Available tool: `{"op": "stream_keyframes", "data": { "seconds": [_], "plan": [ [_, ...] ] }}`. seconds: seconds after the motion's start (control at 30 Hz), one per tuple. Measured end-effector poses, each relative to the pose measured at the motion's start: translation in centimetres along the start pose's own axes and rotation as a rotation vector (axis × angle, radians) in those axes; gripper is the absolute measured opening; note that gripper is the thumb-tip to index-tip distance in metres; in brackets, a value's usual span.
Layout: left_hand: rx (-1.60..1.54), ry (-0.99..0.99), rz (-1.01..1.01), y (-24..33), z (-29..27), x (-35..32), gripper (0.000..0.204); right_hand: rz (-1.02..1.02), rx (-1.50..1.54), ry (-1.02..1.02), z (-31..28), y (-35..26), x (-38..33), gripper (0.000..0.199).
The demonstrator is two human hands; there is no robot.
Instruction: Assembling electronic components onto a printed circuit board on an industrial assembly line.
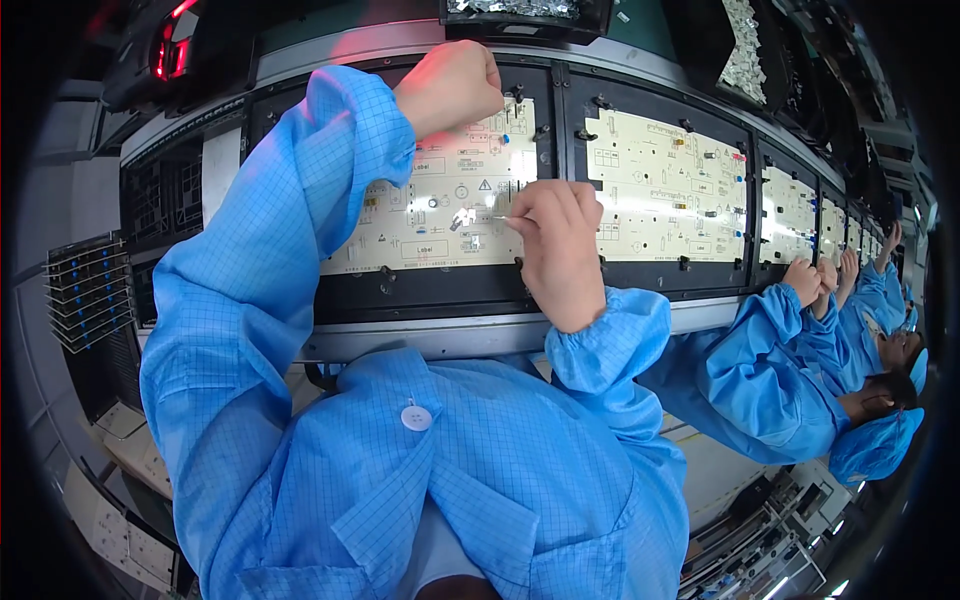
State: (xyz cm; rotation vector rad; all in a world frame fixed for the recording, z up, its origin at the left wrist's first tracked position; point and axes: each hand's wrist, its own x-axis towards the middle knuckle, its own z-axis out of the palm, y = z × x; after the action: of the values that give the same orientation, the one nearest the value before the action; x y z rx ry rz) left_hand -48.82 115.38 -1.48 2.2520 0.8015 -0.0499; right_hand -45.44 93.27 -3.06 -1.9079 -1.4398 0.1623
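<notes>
A pale yellow circuit board (440, 232) printed with outlines lies in a black frame in front of me. My left hand (455, 88) is above its far edge, with fingers curled closed. Whatever those fingers hold, if anything, is hidden. Over the board's right part, my right hand (562, 250) pinches a small slim metallic piece (503, 218) between thumb and fingertips. Just left of that tip, a shiny silver part (463, 217) sits on the board. Small components, some of them blue, stand on the board as well.
More framed boards (665, 190) continue along the line to the right, where co-workers in blue (790, 370) work. Beyond the line are a bin of silver parts (525, 8) and another pile of parts (742, 50). A rack of stacked boards (90, 290) stands at left.
</notes>
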Motion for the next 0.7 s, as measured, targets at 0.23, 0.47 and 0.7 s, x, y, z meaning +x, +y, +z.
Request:
{"op": "stream_keyframes", "data": {
  "seconds": [0.23,0.47,0.7],
  "plan": [
    [-0.017,-0.093,-0.053,0.9,-0.5,0.3,0.017,0.132,0.075,0.120,-1.9,1.0,-1.5,0.017],
    [-0.018,-0.019,-0.009,1.0,0.2,0.8,0.020,0.146,0.090,0.159,-2.0,1.4,-1.7,0.014],
    [0.101,-0.055,-0.034,1.4,0.6,1.4,0.017,0.351,0.206,0.230,-1.4,1.3,-1.9,0.010]
  ]
}}
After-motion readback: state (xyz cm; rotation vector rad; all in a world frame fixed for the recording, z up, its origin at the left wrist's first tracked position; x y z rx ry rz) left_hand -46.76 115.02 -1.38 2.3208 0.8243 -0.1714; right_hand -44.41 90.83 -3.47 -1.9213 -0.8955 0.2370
